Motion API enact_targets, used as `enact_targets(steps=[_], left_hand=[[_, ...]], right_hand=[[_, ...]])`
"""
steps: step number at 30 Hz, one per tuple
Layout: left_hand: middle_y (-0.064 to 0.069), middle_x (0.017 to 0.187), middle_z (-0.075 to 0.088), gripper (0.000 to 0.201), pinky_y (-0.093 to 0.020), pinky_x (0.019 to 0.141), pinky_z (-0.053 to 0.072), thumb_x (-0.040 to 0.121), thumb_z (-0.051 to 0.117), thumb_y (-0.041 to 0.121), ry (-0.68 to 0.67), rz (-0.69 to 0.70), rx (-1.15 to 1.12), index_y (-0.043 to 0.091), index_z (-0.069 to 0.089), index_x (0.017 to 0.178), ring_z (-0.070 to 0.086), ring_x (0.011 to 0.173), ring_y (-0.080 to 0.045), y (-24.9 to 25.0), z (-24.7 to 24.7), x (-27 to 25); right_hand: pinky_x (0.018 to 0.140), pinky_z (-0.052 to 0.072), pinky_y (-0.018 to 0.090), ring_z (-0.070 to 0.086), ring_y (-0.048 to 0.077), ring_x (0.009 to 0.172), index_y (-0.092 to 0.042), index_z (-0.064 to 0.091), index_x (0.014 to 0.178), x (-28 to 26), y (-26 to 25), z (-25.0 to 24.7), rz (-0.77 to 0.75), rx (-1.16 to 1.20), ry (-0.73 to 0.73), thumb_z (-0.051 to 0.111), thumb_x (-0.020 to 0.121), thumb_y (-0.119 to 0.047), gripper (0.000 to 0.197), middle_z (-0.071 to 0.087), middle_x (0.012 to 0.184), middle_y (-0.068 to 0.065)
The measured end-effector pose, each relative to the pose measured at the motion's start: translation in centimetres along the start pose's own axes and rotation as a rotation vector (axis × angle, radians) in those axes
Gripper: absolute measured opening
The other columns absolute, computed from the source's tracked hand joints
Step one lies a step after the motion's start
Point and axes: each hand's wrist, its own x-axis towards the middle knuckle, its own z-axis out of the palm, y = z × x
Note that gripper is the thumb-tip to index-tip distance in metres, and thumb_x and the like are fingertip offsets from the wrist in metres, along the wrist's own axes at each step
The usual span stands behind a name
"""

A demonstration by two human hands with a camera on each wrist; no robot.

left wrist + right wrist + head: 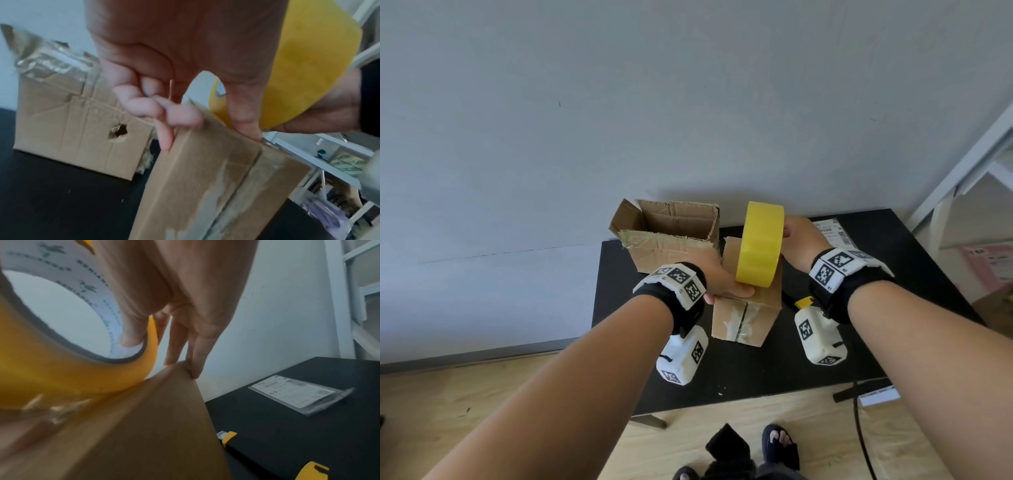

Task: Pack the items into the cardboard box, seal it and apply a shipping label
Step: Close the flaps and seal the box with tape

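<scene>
A small shut cardboard box (744, 313) stands at the middle of the black table (619, 342), old tape along its seam. My left hand (722, 281) grips its top near edge, thumb laid across the top, fingers (164, 113) curled at the box's (216, 186) left side. My right hand (799, 240) holds a yellow tape roll (760, 243) upright on the box top. In the right wrist view the thumb hooks inside the roll (61, 369) core and the fingers (193, 360) touch the box (144, 426) corner. The shipping label (832, 231) lies flat at the back right.
A larger open cardboard box (671, 233), torn and with a hole in its side (72, 121), stands behind to the left. A yellow-tipped utility knife (228, 436) lies right of the small box. A white shelf (962, 171) stands at the right; a cable runs over the floor.
</scene>
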Motion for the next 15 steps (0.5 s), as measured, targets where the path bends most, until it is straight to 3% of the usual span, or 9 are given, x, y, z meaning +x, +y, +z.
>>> enact_targets(steps=[2, 4, 7, 10, 13, 15], left_hand=[[-0.004, 0.089, 0.068, 0.085, -0.033, 0.076, 0.053, 0.063, 0.080, 0.058, 0.092, 0.066, 0.179, 0.011, 0.039, 0.122, 0.065, 0.080, -0.016, 0.6, -0.7, -0.3], [-0.006, 0.118, 0.051, 0.101, -0.038, 0.083, 0.051, 0.054, 0.085, 0.054, 0.206, 0.221, 0.297, 0.015, 0.030, 0.128, 0.057, 0.106, -0.025, 0.9, -1.0, 0.0], [-0.003, 0.118, 0.041, 0.099, -0.035, 0.080, 0.049, 0.054, 0.088, 0.045, 0.220, 0.382, 0.266, 0.023, 0.030, 0.130, 0.054, 0.103, -0.025, 0.8, -1.3, -0.1], [-0.005, 0.120, 0.045, 0.083, -0.037, 0.091, 0.045, 0.067, 0.080, 0.045, 0.213, 0.448, 0.267, 0.027, 0.037, 0.136, 0.047, 0.110, -0.023, 0.7, -1.2, 0.1], [-0.008, 0.119, 0.050, 0.057, -0.039, 0.094, 0.044, 0.077, 0.069, 0.045, 0.163, 0.429, 0.230, 0.025, 0.050, 0.127, 0.046, 0.116, -0.027, 0.8, -0.5, 0.9], [-0.009, 0.119, 0.052, 0.043, -0.037, 0.094, 0.044, 0.082, 0.063, 0.043, 0.158, 0.416, 0.212, 0.023, 0.056, 0.119, 0.047, 0.117, -0.029, 1.2, -0.7, 1.3]], right_hand=[[0.051, 0.029, 0.023, 0.046, 0.007, 0.058, -0.028, 0.043, 0.061, 0.0, 0.2, 0.4, 0.032, -0.010, 0.019, 0.053, 0.091, -0.015, 0.034, 0.051, 0.064, -0.006], [0.052, 0.032, 0.022, 0.050, 0.008, 0.064, -0.025, 0.052, 0.072, 0.0, 0.7, 0.6, 0.078, -0.015, 0.037, 0.054, 0.091, -0.018, 0.020, 0.056, 0.072, -0.004], [0.055, 0.035, 0.025, 0.053, 0.016, 0.071, -0.017, 0.056, 0.082, 0.0, 1.5, 0.6, 0.104, -0.016, 0.067, 0.056, 0.090, -0.021, 0.008, 0.057, 0.075, -0.002], [0.069, 0.044, 0.031, 0.058, 0.019, 0.081, -0.015, 0.062, 0.093, -0.3, 2.0, 0.3, 0.093, 0.016, 0.059, 0.059, 0.089, -0.025, 0.011, 0.063, 0.087, 0.001], [0.086, 0.051, 0.039, 0.064, 0.020, 0.092, -0.023, 0.068, 0.091, -0.3, 2.4, 0.1, 0.103, 0.168, 0.043, 0.063, 0.087, -0.023, 0.007, 0.069, 0.095, 0.000], [0.094, 0.051, 0.044, 0.066, 0.019, 0.097, -0.031, 0.070, 0.085, -0.1, 2.9, -0.2, 0.112, 0.256, 0.037, 0.063, 0.086, -0.017, 0.016, 0.072, 0.097, -0.002]])
